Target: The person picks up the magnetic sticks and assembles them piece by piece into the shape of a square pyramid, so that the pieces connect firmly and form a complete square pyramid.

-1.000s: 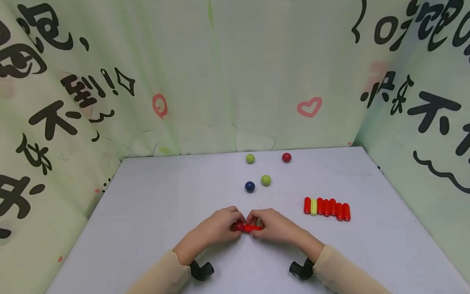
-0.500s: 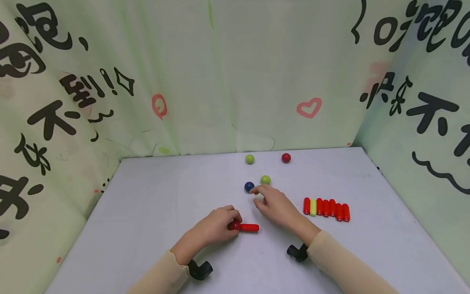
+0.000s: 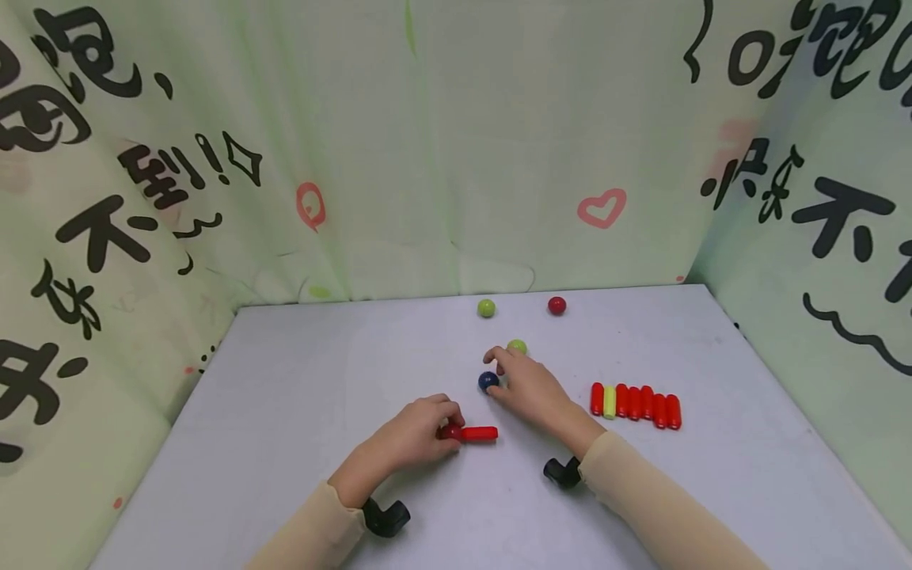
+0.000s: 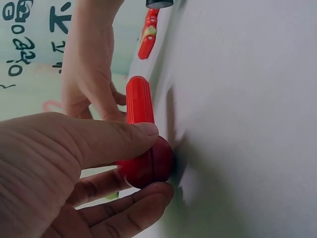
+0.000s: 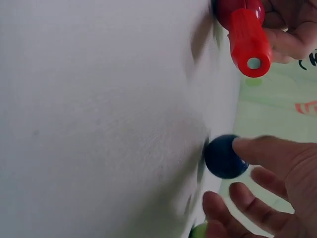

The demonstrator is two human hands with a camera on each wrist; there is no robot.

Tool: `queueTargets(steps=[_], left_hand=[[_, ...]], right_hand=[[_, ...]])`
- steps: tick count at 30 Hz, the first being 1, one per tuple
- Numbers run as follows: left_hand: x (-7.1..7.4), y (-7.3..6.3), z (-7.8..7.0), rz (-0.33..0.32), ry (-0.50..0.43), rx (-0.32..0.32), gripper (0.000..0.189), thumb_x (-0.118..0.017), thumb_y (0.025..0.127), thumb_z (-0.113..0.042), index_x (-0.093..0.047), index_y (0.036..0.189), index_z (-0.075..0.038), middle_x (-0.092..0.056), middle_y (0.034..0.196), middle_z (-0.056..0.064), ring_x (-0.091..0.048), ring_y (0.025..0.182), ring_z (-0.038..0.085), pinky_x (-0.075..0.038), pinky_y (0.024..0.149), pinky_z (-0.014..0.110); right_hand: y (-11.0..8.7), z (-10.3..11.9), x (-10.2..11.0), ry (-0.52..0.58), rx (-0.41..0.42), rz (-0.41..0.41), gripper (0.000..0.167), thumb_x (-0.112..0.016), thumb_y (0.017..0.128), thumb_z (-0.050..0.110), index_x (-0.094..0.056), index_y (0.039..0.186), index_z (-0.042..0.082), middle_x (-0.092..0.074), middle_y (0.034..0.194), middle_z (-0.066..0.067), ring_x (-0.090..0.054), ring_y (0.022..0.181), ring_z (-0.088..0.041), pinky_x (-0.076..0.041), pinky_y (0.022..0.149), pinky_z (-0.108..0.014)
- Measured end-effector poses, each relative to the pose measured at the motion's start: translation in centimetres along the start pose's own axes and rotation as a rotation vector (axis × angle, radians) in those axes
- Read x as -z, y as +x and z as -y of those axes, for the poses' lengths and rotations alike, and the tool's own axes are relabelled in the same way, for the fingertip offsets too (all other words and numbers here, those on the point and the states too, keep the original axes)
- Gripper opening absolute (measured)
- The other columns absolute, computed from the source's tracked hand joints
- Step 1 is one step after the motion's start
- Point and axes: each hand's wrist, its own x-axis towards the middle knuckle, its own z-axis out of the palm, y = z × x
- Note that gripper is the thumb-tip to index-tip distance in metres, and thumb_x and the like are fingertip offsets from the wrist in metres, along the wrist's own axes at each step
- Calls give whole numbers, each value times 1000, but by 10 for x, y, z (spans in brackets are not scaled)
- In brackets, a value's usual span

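Observation:
My left hand (image 3: 420,434) pinches a dark red ball (image 4: 157,161) between thumb and fingers. A red ribbed rod (image 3: 480,434) sticks out from that ball to the right, and its free end shows a pale round tip in the right wrist view. Over the table my right hand (image 3: 530,388) is at a dark blue ball (image 5: 225,157). Its thumb touches the blue ball, while the other fingers are spread loosely around it with a gap. Just behind the right hand sits a green ball (image 3: 518,346), partly covered by it.
Toward the back edge lie another green ball (image 3: 486,308) and a red ball (image 3: 556,305). On the right is a row of several red rods (image 3: 633,404) with a yellow-green rod (image 3: 609,402) among them. Printed curtains (image 3: 499,158) enclose the white table (image 3: 321,364).
My right hand let go of the red rod and reached back to the blue ball, which has shifted slightly nearer. The left hand, with the red ball and rod, moved a little left and back.

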Motion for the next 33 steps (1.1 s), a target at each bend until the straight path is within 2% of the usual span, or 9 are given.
queueTargets(steps=[3, 6, 13, 20, 22, 33], left_hand=[[1, -1, 1, -2, -9, 11, 18, -82, 88, -12, -70, 102, -10, -64, 97, -1, -54, 79, 10, -47, 69, 21], [0, 0, 2, 0, -13, 15, 18, -81, 89, -12, -70, 102, -11, -64, 96, -1, -54, 79, 11, -46, 69, 21], [-1, 1, 3, -2, -22, 13, 18, -81, 88, -12, -70, 102, -11, -63, 96, -1, -53, 80, 12, -46, 69, 22], [-2, 0, 3, 0, -24, 22, 17, -81, 89, -12, -70, 102, -12, -63, 95, -1, -53, 80, 12, -46, 70, 23], [-2, 0, 3, 1, -23, 24, 17, -81, 89, -12, -70, 102, -12, -63, 96, -1, -53, 81, 12, -46, 70, 23], [-2, -1, 1, -10, -22, 12, 18, -81, 89, -12, -71, 103, -12, -63, 95, -2, -53, 79, 11, -46, 69, 21]], right_hand=[[-4, 0, 1, -5, -21, 47, 40, -80, 90, 21, -67, 128, 19, -65, 112, -8, -62, 87, -20, -59, 80, -38], [-9, -1, 2, -2, -23, 87, 34, -80, 89, 18, -67, 120, 17, -64, 112, -8, -61, 86, -20, -59, 79, -37], [-27, -2, 9, 56, -54, 183, 34, -85, 83, 13, -59, 106, 15, -63, 87, -1, -55, 75, -18, -51, 67, -30], [-47, -5, 14, 2, 2, 213, 36, -86, 81, 14, -69, 112, 21, -66, 102, 1, -60, 90, -16, -59, 83, -40], [-52, -6, 14, -2, 10, 223, 34, -86, 82, 13, -71, 111, 23, -64, 101, 2, -60, 91, -16, -60, 84, -40], [-61, -6, 10, 134, 96, 274, 35, -84, 81, 6, -65, 109, 13, -64, 105, -1, -58, 96, -19, -59, 87, -44]])
